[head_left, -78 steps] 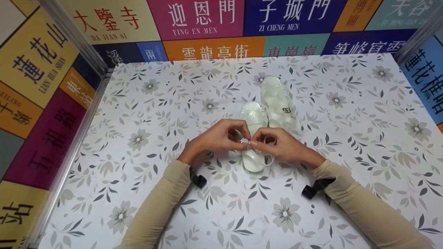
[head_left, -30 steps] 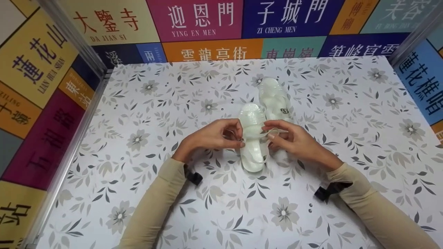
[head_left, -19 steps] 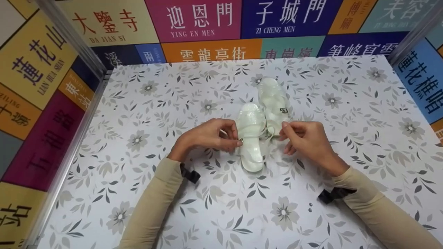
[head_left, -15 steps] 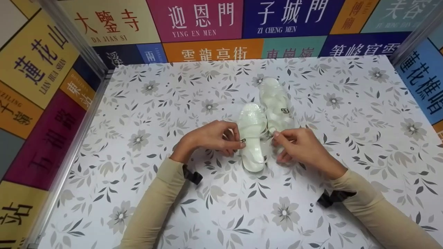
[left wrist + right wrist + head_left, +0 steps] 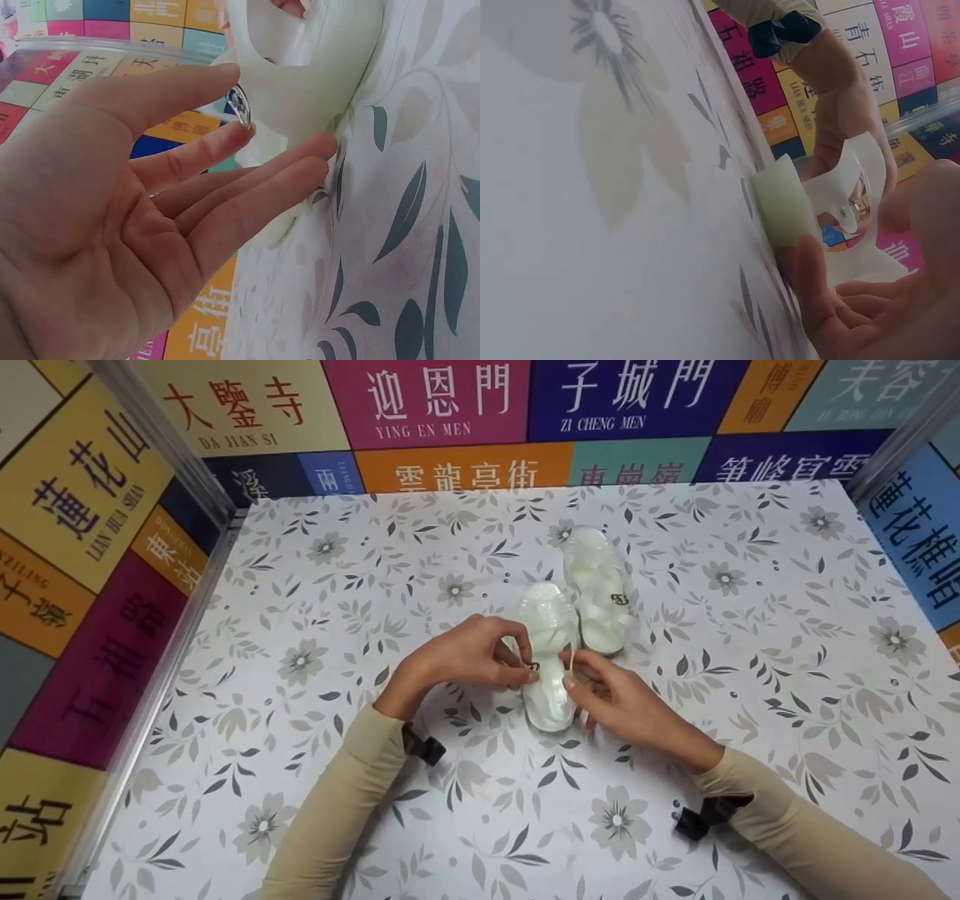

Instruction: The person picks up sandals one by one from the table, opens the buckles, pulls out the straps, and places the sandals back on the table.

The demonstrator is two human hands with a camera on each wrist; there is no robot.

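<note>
A pale, translucent sandal (image 5: 547, 611) lies toe away from me, with its pair, another sandal (image 5: 592, 559), just beyond it to the right. My left hand (image 5: 476, 654) is at the near sandal's left side, pinching a small metal buckle (image 5: 239, 105) between thumb and index finger; its other fingers extend below. Across the sandal, my right hand (image 5: 626, 701) pinches the thin ankle strap (image 5: 573, 651) between thumb and index finger. In the right wrist view, the heel end of the sole (image 5: 784, 202) rests on the table beside the right fingers.
A white tabletop (image 5: 420, 810) printed with grey flowers and leaves lies under everything. Colourful panels (image 5: 442, 397) with lettering stand along its back and sides. The far sandal carries its own dark buckle (image 5: 619, 599) on its right side.
Both hands were together at the buckle. My right hand then moved right toward the far sandal and has come back left to the near sandal's strap. The left hand stayed at the buckle.
</note>
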